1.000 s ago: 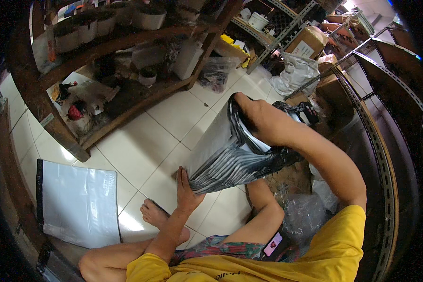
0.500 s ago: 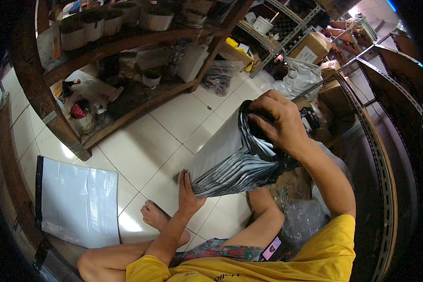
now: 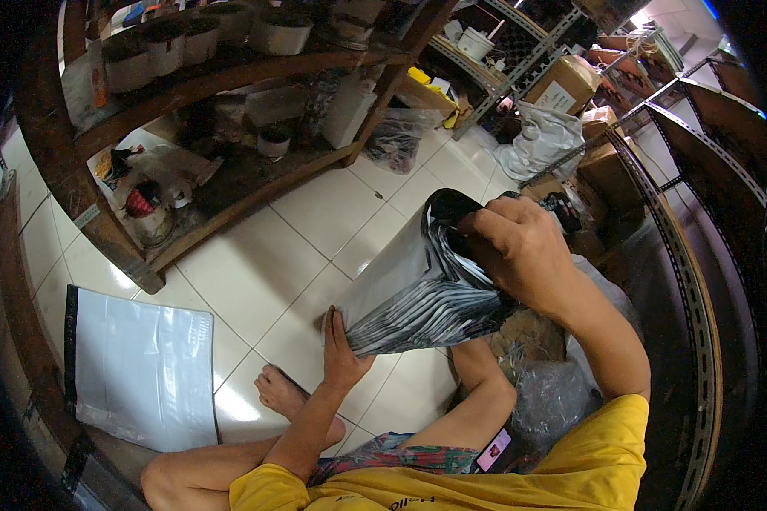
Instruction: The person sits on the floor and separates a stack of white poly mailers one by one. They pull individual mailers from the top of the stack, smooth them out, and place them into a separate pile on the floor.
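Note:
A thick stack of grey-white plastic mailing bags [image 3: 400, 281] with black undersides is raised off the floor in front of me, bent over so that its many layered edges fan out. My left hand [image 3: 346, 351] grips its lower left end, fingers lying on the outer face and the thumb hidden. At the upper right end, my right hand [image 3: 524, 247] is closed on the black folded edge, its fingertips partly hidden among the layers. On the floor to the left lies a flat pile of the same mailing bags [image 3: 145, 366], with a black strip along one side.
A wooden shelf [image 3: 256, 196] with pots stands at the far left. Metal racks [image 3: 656, 196] with cardboard boxes [image 3: 562, 85] line the right. Clear plastic wrapping [image 3: 554, 400] lies by my right knee, and a lit phone [image 3: 493, 450] rests by my thigh.
My right hand has moved slightly right and down, drawing back from the top fold. The layered edges are spread a little more. My left hand stays where it was.

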`<state>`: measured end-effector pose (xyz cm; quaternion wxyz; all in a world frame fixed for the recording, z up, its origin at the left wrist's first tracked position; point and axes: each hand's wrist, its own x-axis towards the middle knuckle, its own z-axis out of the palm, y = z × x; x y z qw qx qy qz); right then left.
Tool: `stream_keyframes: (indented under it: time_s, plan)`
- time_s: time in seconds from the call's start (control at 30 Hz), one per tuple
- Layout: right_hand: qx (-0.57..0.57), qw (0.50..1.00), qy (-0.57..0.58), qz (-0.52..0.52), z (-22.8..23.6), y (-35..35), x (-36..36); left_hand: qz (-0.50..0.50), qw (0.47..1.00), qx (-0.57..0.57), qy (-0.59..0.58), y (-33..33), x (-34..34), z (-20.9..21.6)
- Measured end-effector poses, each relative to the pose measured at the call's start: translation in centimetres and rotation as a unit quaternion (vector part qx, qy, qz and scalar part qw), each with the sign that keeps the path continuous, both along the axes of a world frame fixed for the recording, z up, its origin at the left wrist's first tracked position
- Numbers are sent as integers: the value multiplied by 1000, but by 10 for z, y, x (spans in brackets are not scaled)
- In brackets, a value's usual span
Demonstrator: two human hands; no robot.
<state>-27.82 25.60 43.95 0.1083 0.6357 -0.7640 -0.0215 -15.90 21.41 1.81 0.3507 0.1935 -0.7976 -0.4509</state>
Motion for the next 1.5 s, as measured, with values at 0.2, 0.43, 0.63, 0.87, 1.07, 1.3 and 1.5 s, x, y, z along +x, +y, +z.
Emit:
stream_keyframes:
  time_s: [0.2, 0.43, 0.63, 0.87, 1.07, 1.3, 1.5]
  plan:
    - [106, 988, -115, 0, 20, -3, 7, 14, 1000, -25, 7, 0, 0, 6]
    - [195, 968, -128, 91, 19, -30, -20, 20, 999, -37, 24, -2, 0, 5]
    - [149, 964, -147, 164, 1, -48, -43, 16, 999, -30, 31, 1, -2, 10]
    - [150, 982, -40, -104, -1, -28, -27, 34, 997, -36, 53, 1, -4, 6]
    - [69, 984, -111, -123, -16, -12, -21, 26, 998, -23, 47, 3, -5, 6]
    - [227, 941, -140, -210, 1, -36, -3, 20, 999, -17, 19, 0, -3, 5]
    - [196, 972, -107, 77, 0, -38, -25, 27, 998, -31, 40, 1, -5, 4]
